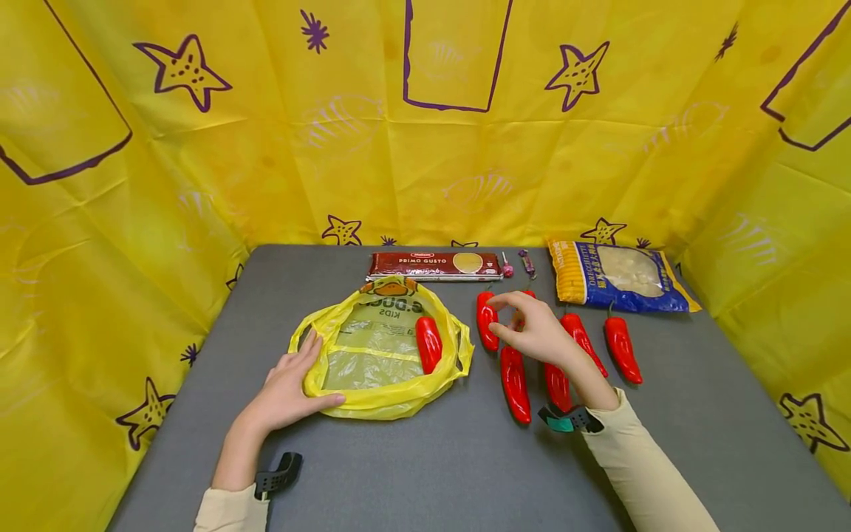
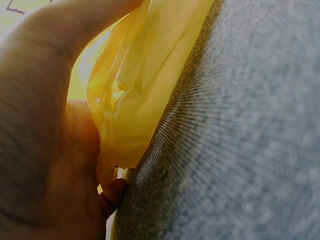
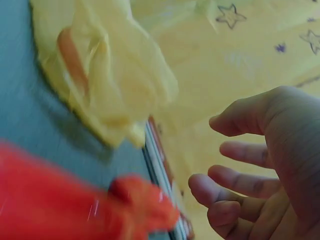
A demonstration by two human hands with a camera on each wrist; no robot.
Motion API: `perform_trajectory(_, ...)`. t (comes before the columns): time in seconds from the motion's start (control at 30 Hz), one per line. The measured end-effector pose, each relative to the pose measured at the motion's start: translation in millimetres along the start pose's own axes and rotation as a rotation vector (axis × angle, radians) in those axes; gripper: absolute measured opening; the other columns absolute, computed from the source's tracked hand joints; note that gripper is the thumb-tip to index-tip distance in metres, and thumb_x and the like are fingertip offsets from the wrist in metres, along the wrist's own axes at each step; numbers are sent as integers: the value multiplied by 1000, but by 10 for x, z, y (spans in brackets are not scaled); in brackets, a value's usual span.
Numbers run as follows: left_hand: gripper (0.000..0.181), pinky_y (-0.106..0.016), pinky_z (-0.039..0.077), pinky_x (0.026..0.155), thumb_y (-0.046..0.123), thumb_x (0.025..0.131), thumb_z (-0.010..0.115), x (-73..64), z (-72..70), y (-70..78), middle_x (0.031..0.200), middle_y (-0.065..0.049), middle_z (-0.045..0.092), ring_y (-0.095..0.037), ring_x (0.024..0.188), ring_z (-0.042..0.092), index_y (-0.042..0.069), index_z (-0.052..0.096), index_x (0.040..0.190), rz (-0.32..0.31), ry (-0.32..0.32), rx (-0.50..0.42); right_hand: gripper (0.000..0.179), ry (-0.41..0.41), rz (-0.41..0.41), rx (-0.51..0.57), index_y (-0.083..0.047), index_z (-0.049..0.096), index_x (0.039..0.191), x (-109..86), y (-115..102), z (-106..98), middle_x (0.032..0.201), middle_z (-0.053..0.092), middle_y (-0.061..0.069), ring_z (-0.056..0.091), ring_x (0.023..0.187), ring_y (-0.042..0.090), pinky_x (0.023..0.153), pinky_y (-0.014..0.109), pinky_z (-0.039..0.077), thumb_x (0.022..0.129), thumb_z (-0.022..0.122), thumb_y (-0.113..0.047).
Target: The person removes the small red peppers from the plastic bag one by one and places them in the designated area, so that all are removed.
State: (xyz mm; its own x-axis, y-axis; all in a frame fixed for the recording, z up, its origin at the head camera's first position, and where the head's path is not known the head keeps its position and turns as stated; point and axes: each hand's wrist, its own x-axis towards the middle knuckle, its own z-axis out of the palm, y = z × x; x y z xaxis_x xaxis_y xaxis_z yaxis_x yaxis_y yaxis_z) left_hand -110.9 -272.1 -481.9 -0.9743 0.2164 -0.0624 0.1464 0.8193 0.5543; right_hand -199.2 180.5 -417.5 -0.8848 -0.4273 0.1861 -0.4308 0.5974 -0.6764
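A yellow plastic bag (image 1: 399, 399) lies with its mouth spread wide on the grey table, and one red chili pepper (image 1: 428, 346) is inside at its right. My left hand (image 1: 289, 388) rests against the bag's left side, fingers and thumb spread along the rim. Over the loose peppers, my right hand (image 1: 535, 332) hovers with thumb and fingers apart; the right wrist view shows nothing between them. Nearest to its fingertips is a red chili pepper (image 1: 487, 325). Several more lie around and beneath that hand, including a front one (image 1: 515, 388), partly hidden ones and a rightmost one (image 1: 623, 351).
Behind the bag lies a dark red Primo Gusto pasta packet (image 1: 432, 266). Beside it are a lollipop (image 1: 507, 267) and a small purple wrapped candy (image 1: 527, 262). A blue and yellow orecchiette bag (image 1: 625, 275) sits at the back right. Yellow patterned curtains (image 1: 425, 162) enclose the table.
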Motion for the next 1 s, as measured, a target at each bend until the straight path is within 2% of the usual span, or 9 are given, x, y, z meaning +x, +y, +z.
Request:
perform_trajectory(0.17, 123, -72, 24, 111, 65, 84, 81, -2, -8, 9, 179, -16, 6, -46, 149, 27, 3, 17, 169, -3, 0, 3, 38, -63, -99, -20, -7, 69, 131, 290, -240, 121, 123, 71, 16, 58, 63, 13, 63, 30, 52, 96, 79, -19)
perform_trajectory(0.3, 123, -71, 24, 111, 65, 84, 81, 1, -4, 5, 179, -16, 7, -46, 149, 27, 3, 18, 169, 0, 4, 8, 38, -114, -146, -46, -5, 69, 132, 508, -404, 233, 120, 71, 13, 59, 62, 12, 65, 32, 53, 97, 78, -18)
perform_trajectory(0.47, 122, -71, 25, 111, 65, 84, 80, 2, 4, -8, 178, -16, 8, -45, 149, 28, 3, 20, 169, 7, 10, 16, 40, -167, -158, -28, -3, 68, 134, 740, -560, 366, 120, 70, 15, 58, 63, 13, 66, 33, 52, 99, 76, -19)
perform_trajectory(0.7, 121, -70, 26, 110, 66, 84, 80, 3, 15, -24, 178, -16, 8, -45, 148, 29, 3, 20, 169, 10, 12, 22, 38, -214, -130, 2, -4, 69, 134, 971, -659, 539, 126, 70, 20, 58, 63, 14, 67, 30, 50, 99, 74, -19)
perform_trajectory(0.83, 121, -70, 26, 110, 66, 84, 80, 1, 20, -30, 178, -16, 9, -45, 148, 29, 3, 20, 169, 10, 13, 25, 40, -251, -122, -32, -1, 68, 135, 1059, -699, 630, 127, 70, 21, 63, 74, 21, 74, 34, 52, 99, 74, -19)
perform_trajectory(0.9, 121, -70, 27, 110, 66, 84, 80, -2, 19, -28, 178, -16, 9, -44, 148, 30, 3, 20, 169, 9, 13, 25, 39, -279, -113, -58, 0, 69, 133, 1092, -717, 669, 124, 71, 20, 67, 85, 26, 80, 37, 54, 99, 74, -19)
perform_trajectory(1.0, 121, -70, 27, 110, 66, 84, 80, -7, 16, -17, 179, -16, 8, -44, 148, 30, 3, 21, 169, 9, 13, 23, 36, -325, -93, -127, 0, 70, 129, 1137, -731, 722, 119, 73, 17, 68, 101, 28, 90, 40, 55, 99, 74, -19)
